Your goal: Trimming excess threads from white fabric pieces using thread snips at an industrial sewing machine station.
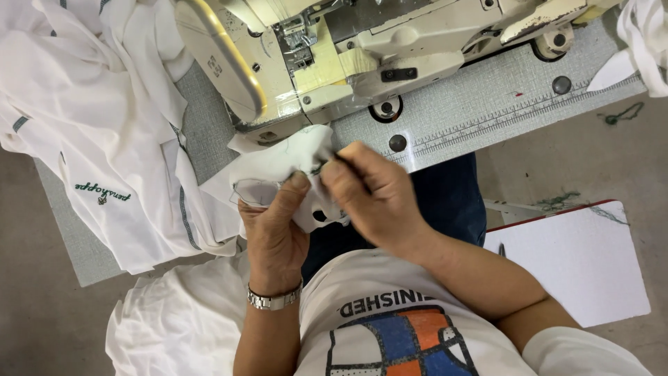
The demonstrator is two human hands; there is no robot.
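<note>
Head view: small white fabric piece (292,167) held up just in front of sewing machine (327,63), above worktop (487,104) edge. Left hand (275,230) pinching it from below for steadiness; right hand (376,198) closed on its upper edge, apparently gripping a thin dark tool (344,163), kind unclear.

Both hands — left hand (275,226), right hand (372,195) — pinch white cloth (278,167) below sewing machine (334,56).

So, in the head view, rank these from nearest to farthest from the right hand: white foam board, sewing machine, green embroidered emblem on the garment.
From the right hand:
1. Sewing machine, just above it.
2. White foam board, lower right.
3. Green embroidered emblem, far left on the white garment.
</note>
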